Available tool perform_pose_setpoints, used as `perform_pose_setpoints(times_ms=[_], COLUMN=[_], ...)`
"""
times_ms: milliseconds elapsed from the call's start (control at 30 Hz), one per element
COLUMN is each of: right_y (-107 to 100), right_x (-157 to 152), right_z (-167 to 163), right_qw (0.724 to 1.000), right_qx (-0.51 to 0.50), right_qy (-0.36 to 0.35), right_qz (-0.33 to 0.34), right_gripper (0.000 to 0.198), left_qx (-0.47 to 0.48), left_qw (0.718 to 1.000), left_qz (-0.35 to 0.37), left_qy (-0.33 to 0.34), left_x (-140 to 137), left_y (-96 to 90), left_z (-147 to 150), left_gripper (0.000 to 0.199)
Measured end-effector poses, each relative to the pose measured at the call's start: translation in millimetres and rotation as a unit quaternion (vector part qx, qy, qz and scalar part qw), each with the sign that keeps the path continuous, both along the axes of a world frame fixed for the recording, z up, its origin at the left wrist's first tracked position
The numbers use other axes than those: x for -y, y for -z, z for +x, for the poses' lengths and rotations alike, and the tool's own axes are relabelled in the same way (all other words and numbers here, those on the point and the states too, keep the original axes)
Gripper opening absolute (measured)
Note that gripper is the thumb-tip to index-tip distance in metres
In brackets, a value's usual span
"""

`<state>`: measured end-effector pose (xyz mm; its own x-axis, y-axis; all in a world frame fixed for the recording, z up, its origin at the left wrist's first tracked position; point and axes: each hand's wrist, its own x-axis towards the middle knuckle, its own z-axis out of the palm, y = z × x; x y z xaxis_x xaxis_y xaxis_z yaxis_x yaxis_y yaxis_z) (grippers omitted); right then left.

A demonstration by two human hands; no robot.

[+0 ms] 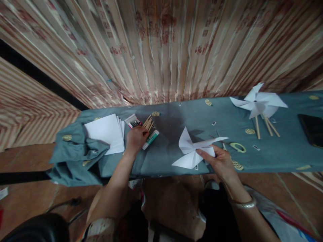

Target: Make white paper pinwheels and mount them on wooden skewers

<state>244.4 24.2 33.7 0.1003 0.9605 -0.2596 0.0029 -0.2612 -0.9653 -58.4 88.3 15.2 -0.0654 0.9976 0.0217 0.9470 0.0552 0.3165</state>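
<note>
My right hand (222, 161) holds a white paper pinwheel (190, 149) above the cloth, thumb on top near its centre and fingers beneath. No stick shows on this pinwheel. My left hand (136, 138) is closed at the lower ends of several thin wooden sticks (148, 121); its fingertips are partly hidden, so what they pinch cannot be made out. Just behind that hand lies a small open box (133, 121) with dark bits inside. A green and white glue stick (150, 139) rests beside the fingers. Scissors with a yellow-green handle (237, 147) lie behind my right hand.
A stack of white paper sheets (104, 132) sits on the left of the narrow table with its grey-green cloth (166, 158). Finished-looking pinwheels on sticks (259, 102) lie at the right, near a dark phone (311, 129). A pleated curtain (161, 53) hangs behind.
</note>
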Motion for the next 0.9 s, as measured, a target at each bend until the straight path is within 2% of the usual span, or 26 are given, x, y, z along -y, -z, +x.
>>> perform_pose_setpoints(times_ms=[267,367,433,467,533,600,633,733,833,900], right_y=[-0.3,2.2,3.0,2.7,0.4,-4.0,-6.6,-15.2,-23.7,-28.8], right_x=[0.8,1.4,2.2,2.9,5.4,9.7,12.6,23.0,32.0,35.5], right_z=[0.0,1.4,2.3,2.6,2.6,1.7,1.1,-0.5,-0.2,0.9], right_qw=[1.0,1.0,1.0,1.0,0.999,0.997,0.996,0.988,0.969,0.947], right_qx=[0.001,0.008,0.011,0.014,0.03,0.058,0.072,0.094,0.131,0.172], right_qy=[-0.002,0.005,0.007,0.006,0.005,0.008,0.009,0.011,-0.025,-0.066], right_qz=[0.02,0.019,0.021,0.024,0.034,0.049,0.06,0.126,0.208,0.264], right_gripper=[0.04,0.039,0.038,0.037,0.032,0.026,0.023,0.015,0.009,0.016], left_qx=[-0.02,0.04,0.136,0.2,0.356,0.484,0.532,0.614,0.683,0.718], left_qw=[1.0,0.999,0.986,0.971,0.913,0.852,0.828,0.785,0.73,0.691], left_qz=[-0.001,0.029,0.081,0.114,0.182,0.184,0.162,0.068,-0.017,-0.071], left_qy=[-0.003,-0.022,-0.046,-0.059,-0.082,-0.074,-0.075,-0.051,-0.034,-0.046], left_x=[-7.3,-9.8,-9.8,-8.5,-2.5,7.7,13.6,29.6,40.9,47.9], left_y=[4.2,6.2,1.1,-4.3,-20.1,-38.4,-46.3,-57.4,-49.3,-39.5], left_z=[4.4,1.7,1.3,2.5,8.7,20.7,28.5,54.3,77.1,89.0], left_gripper=[0.022,0.018,0.015,0.014,0.016,0.019,0.021,0.023,0.028,0.034])
